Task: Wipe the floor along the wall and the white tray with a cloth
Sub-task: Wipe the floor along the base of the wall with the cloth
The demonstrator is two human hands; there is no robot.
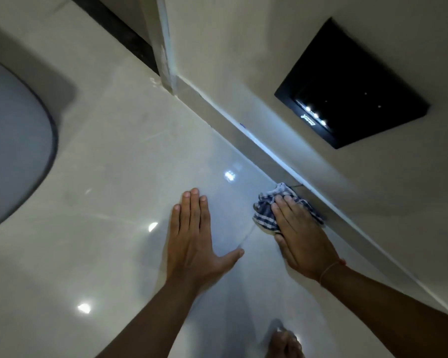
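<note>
A blue-and-white checked cloth [267,211] lies bunched on the glossy pale floor [130,156], right against the skirting [246,130] at the foot of the wall. My right hand [299,232] presses flat on top of the cloth, fingers pointing up the frame, and hides most of it. My left hand [194,239] rests palm down on the bare floor to the left of the cloth, fingers together, thumb spread, holding nothing. No white tray can be made out with certainty.
A black switch plate [352,86] is set in the beige wall [269,47]. A grey rounded object [13,140] sits at the left edge. A wall corner [166,60] juts out at the top. A foot [285,343] shows at the bottom.
</note>
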